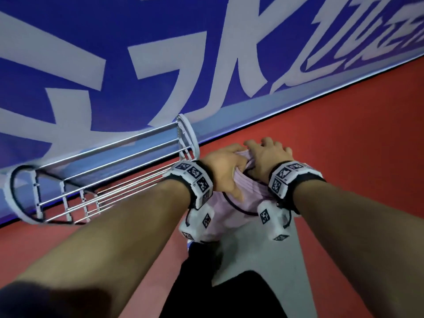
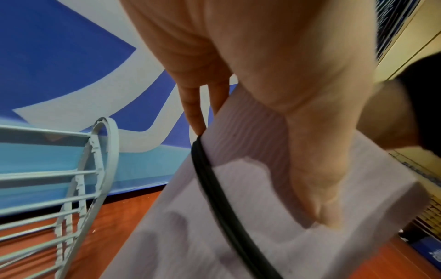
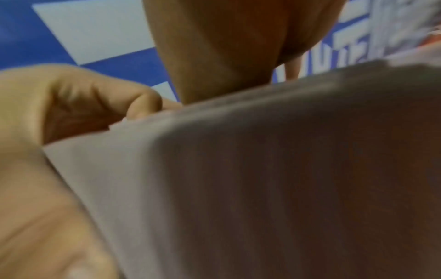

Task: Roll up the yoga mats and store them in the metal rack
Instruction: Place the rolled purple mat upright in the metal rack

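Observation:
A rolled pink yoga mat (image 1: 231, 203) stands on end between my forearms, with a thin black band (image 1: 238, 208) looped round it. My left hand (image 1: 224, 166) grips the roll's top end, fingers curled over the edge and thumb pressed on its side (image 2: 315, 179). My right hand (image 1: 266, 154) curls over the same top end from the right. The left wrist view shows the mat (image 2: 167, 245) and the band (image 2: 214, 188) close up. The right wrist view is filled by the mat (image 3: 262, 169) under my right hand (image 3: 226, 47). The metal rack (image 1: 103, 171) lies on the floor to the left.
The rack (image 2: 95, 169) sits against a blue wall with large white lettering (image 1: 160, 65). The floor is red (image 1: 344, 134). A grey surface (image 1: 252, 260) lies on the floor below the mat, beside my dark trouser leg (image 1: 218, 294).

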Action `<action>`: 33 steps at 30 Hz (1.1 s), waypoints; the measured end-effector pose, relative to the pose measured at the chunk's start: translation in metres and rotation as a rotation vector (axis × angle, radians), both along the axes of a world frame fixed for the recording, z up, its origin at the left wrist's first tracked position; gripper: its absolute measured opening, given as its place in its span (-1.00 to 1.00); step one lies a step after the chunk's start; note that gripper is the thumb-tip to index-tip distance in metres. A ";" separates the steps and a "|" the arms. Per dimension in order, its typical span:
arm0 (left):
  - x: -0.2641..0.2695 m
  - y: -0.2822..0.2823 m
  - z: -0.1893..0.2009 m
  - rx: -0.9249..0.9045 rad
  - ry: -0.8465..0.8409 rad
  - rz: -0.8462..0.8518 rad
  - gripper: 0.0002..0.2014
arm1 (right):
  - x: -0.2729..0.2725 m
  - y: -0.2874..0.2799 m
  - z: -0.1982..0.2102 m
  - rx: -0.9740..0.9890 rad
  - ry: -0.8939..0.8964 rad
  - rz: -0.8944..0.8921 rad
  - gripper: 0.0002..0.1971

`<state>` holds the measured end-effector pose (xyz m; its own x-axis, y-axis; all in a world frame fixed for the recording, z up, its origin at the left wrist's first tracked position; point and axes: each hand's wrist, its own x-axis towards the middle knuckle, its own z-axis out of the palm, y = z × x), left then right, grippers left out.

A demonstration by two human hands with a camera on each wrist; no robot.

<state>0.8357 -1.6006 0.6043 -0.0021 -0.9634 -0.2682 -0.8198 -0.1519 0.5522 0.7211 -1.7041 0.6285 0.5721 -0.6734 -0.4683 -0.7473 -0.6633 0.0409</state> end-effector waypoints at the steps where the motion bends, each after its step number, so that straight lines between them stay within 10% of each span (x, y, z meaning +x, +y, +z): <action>1: 0.003 -0.009 0.004 -0.008 0.010 -0.009 -0.47 | 0.007 -0.009 0.002 -0.022 0.027 0.089 -0.36; 10: 0.037 -0.130 -0.003 -0.013 0.132 0.046 -0.35 | 0.067 -0.155 0.012 0.017 0.172 0.347 -0.51; 16: 0.046 -0.234 -0.041 0.045 0.236 0.188 0.34 | 0.077 -0.277 -0.034 0.052 0.225 0.489 -0.47; 24: -0.028 -0.339 -0.109 0.408 0.498 1.570 -0.11 | 0.029 -0.486 -0.133 0.523 -0.073 0.241 -0.61; 33: -0.087 -0.483 -0.141 0.280 1.088 1.941 0.07 | 0.018 -0.600 -0.148 0.917 -0.310 -0.222 -0.68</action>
<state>0.7488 -2.0838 0.4633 0.4103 0.0737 -0.9090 0.8841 -0.2766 0.3766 0.7390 -2.3043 0.4805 0.6622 -0.2321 -0.7125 -0.7491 -0.1834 -0.6365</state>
